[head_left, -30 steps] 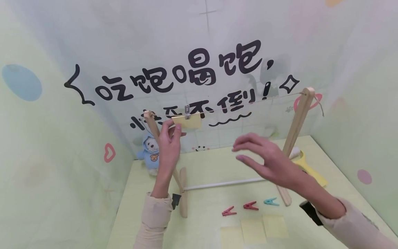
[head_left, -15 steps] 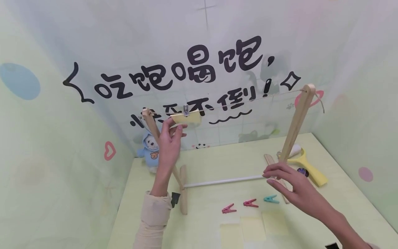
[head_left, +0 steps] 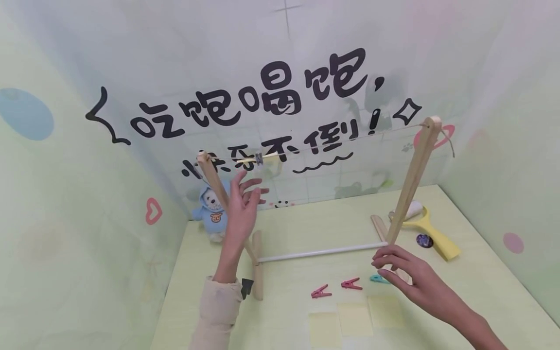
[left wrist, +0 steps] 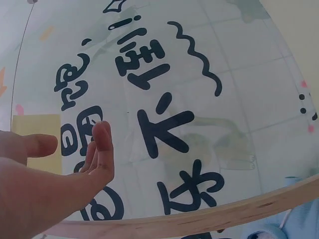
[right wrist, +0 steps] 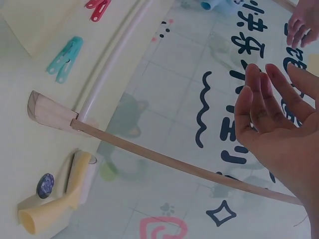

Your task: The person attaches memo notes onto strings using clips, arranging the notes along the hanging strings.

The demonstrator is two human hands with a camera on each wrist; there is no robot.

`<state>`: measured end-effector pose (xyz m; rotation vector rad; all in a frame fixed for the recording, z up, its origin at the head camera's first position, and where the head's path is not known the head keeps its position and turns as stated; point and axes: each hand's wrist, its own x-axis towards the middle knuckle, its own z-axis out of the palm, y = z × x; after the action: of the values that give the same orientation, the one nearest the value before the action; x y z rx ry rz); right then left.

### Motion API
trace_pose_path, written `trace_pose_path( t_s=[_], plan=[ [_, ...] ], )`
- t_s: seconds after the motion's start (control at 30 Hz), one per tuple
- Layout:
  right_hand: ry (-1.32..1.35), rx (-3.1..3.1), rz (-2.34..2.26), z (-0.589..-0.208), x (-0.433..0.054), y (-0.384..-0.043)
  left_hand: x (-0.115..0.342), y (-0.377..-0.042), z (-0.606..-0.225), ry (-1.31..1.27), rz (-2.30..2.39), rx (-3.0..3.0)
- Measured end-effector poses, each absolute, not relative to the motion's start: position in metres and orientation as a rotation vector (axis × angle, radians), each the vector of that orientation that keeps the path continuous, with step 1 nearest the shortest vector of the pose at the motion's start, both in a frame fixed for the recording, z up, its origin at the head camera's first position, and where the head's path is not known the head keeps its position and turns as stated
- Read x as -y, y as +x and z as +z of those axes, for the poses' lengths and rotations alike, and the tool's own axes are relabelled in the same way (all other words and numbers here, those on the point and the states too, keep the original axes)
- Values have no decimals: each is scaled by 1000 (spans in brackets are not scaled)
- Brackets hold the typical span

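Observation:
A yellow sticky note (left wrist: 37,124) hangs from the thin string (head_left: 372,136), held there by a greyish clothespin (head_left: 259,158). In the head view the note is tipped nearly edge-on. Just below it is my left hand (head_left: 243,209), fingers loosely spread and holding nothing; the left wrist view has its thumb overlapping the note. My right hand (head_left: 413,277) hovers over the right side of the table with relaxed, slightly bent fingers and no object in them. From the head camera it partly covers a turquoise clothespin (right wrist: 65,59), while the right wrist view sets that clothespin well apart from the fingers.
Two wooden posts (head_left: 411,184) carry the string, joined low down by a white rod (head_left: 323,252). Two red clothespins (head_left: 352,284) and three sticky notes (head_left: 355,320) lie in front. A yellow-handled lint roller (head_left: 442,242), a dark round object (head_left: 424,240) and a plush toy (head_left: 213,217) stand behind.
My left hand has let go of the hanging note and dropped slightly below it; the note has tilted edge-on. My right hand has moved down and right, towards the turquoise clothespin.

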<state>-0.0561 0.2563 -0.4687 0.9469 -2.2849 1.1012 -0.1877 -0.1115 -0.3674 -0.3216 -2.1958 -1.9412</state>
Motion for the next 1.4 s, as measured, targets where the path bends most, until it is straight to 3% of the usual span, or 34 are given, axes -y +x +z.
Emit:
trace_pose_path(
  t_s=[0.3, 0.57, 0.7, 1.0, 1.4],
  plan=[
    [906, 2296, 1090, -470, -253, -56, 111, -162, -456, -354, -1872, 2454],
    [801, 2324, 1026, -468, -254, -58, 113, -104, -563, -289, -1769, 2755],
    [769, 2346, 1043, -471, -254, -61, 112, -78, -598, -281, -1740, 2875],
    [792, 2360, 1087, -500, -239, -80, 99, -55, -619, -341, -1839, 2880],
    [1015, 2555, 1059, -577, -190, -106, 86, -46, -623, -277, -1502, 3010]
  ],
)
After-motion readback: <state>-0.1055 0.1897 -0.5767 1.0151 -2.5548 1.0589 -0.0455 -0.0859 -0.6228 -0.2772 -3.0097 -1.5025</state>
